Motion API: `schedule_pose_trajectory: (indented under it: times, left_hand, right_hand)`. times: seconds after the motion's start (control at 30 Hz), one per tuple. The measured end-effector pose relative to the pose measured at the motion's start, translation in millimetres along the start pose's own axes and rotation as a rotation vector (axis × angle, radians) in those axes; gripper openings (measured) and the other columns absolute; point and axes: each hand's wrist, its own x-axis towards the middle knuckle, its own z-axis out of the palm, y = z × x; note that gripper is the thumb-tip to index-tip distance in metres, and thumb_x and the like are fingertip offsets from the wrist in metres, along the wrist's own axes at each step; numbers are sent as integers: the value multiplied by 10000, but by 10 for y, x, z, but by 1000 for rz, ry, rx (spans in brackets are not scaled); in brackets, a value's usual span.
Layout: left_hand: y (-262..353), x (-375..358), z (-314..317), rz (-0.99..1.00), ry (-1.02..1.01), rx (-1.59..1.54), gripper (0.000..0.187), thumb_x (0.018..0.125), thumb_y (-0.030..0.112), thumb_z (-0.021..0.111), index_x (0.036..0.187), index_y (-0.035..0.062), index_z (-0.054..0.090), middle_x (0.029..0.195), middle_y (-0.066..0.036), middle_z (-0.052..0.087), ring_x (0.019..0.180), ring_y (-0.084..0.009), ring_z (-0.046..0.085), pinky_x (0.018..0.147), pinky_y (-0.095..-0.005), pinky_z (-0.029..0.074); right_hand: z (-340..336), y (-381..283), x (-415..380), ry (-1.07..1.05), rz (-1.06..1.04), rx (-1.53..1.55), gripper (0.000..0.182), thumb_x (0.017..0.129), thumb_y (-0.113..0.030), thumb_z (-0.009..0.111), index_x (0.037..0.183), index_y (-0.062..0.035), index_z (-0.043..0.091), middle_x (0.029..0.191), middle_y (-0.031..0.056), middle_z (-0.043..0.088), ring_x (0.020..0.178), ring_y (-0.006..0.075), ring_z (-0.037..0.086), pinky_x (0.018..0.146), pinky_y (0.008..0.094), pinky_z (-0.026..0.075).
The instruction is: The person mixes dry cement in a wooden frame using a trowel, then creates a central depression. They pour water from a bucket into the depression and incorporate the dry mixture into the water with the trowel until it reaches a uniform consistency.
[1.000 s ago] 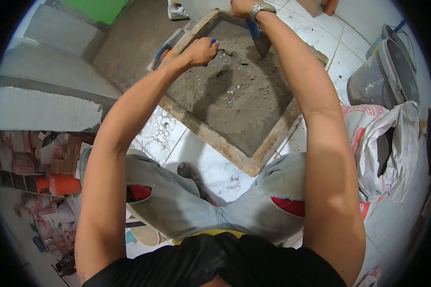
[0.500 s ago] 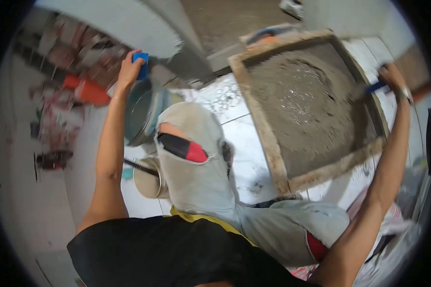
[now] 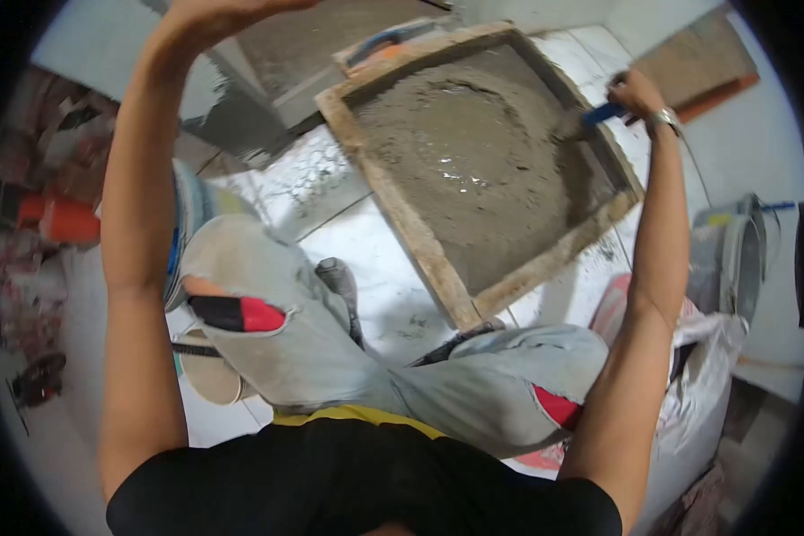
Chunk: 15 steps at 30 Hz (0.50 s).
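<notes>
My right hand [image 3: 636,93] is closed around the blue handle of a trowel [image 3: 604,113], at the right side of a wooden mixing frame [image 3: 411,237]. Wet grey mortar [image 3: 473,170] fills the frame, with a shiny watery hollow in its middle. The trowel's blade meets the mortar near the right wall and is partly covered by it. My left hand [image 3: 219,13] is at the top edge of the view, left of the frame. Its fingers are mostly cut off, so what it holds is hidden.
A water bucket [image 3: 188,192] stands partly behind my left forearm, with a smaller beige bucket [image 3: 210,371] by my knee. To the right are a clear bucket [image 3: 732,255] and a white sack [image 3: 701,384]. An orange container [image 3: 62,219] sits among rubble at left.
My left hand, which held a blue block-like thing above the water bucket, has moved up to the view's edge. The view has shifted right. My right hand still grips the trowel.
</notes>
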Motion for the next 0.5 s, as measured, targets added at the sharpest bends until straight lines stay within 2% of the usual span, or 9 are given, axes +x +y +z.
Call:
schedule_pose_trajectory:
  times: [0.07, 0.13, 0.17, 0.2, 0.27, 0.33, 0.4, 0.47, 0.5]
  left_hand:
    - [-501, 723, 557, -67, 509, 18, 154, 849, 135, 715, 933, 63, 608, 877, 5, 586, 817, -82, 548, 729, -239, 453]
    - [-1093, 1452, 620, -280, 39, 119, 413, 765, 142, 756, 1151, 61, 635, 1095, -83, 658, 971, -177, 613, 830, -346, 520]
    - [-1266, 1602, 747, -506, -70, 822, 448, 764, 150, 735, 1199, 117, 635, 1184, -103, 641, 1029, -226, 603, 884, -406, 506]
    - [-1300, 1699, 869, -782, -279, 1450, 465, 789, 218, 710, 1245, 181, 625, 1169, -41, 660, 1014, -222, 610, 888, -418, 480]
    - [-2404, 1815, 567, -322, 220, 734, 459, 787, 226, 725, 1233, 168, 630, 1216, -65, 644, 1029, -214, 615, 868, -378, 492]
    - [-2196, 1665, 653, -607, 511, 66, 397, 801, 204, 716, 1187, 144, 647, 1195, -86, 646, 1094, -220, 593, 895, -380, 499]
    - [-3211, 1494, 214, -294, 390, 425, 367, 795, 213, 718, 1144, 113, 663, 993, -51, 681, 871, -172, 620, 763, -332, 508]
    - [-3138, 1157, 136, -521, 491, 282, 320, 794, 180, 705, 1095, 77, 674, 858, -21, 662, 693, -146, 579, 617, -306, 480]
    - [-3061, 1015, 91, -512, 509, 275, 320, 794, 180, 705, 1095, 77, 674, 858, -21, 662, 693, -146, 579, 617, -306, 480]
  right_hand:
    - [15, -80, -158, 31, 16, 23, 203, 748, -152, 615, 846, 24, 640, 672, 102, 626, 479, 188, 590, 410, 332, 516]
    - [-54, -202, -283, -17, 74, -1, 182, 755, -129, 637, 849, 27, 641, 693, 94, 639, 491, 189, 611, 415, 318, 517]
    - [-93, -255, -360, -5, 81, -15, 182, 755, -129, 637, 849, 27, 641, 693, 94, 639, 491, 189, 611, 415, 318, 517]
    - [-127, -291, -432, -101, 132, -68, 186, 760, -134, 651, 856, 26, 647, 703, 96, 646, 509, 190, 631, 422, 313, 520]
    - [-161, -232, -481, -259, 195, -186, 209, 763, -155, 701, 868, 23, 670, 736, 108, 666, 563, 190, 676, 439, 308, 530]
    - [-98, -254, -573, -360, 221, -259, 229, 763, -159, 699, 857, 48, 674, 724, 117, 681, 560, 199, 674, 462, 328, 538]
    - [84, -118, -580, -496, 216, -362, 220, 730, -152, 700, 850, 31, 673, 700, 109, 668, 554, 200, 666, 467, 337, 539]
    - [413, 85, -533, -605, 236, -407, 204, 706, -157, 695, 814, 12, 655, 667, 89, 643, 541, 196, 649, 467, 335, 530]
    - [529, 95, -615, -615, 278, -396, 193, 715, -167, 684, 770, 12, 639, 649, 82, 633, 535, 197, 640, 473, 338, 525]
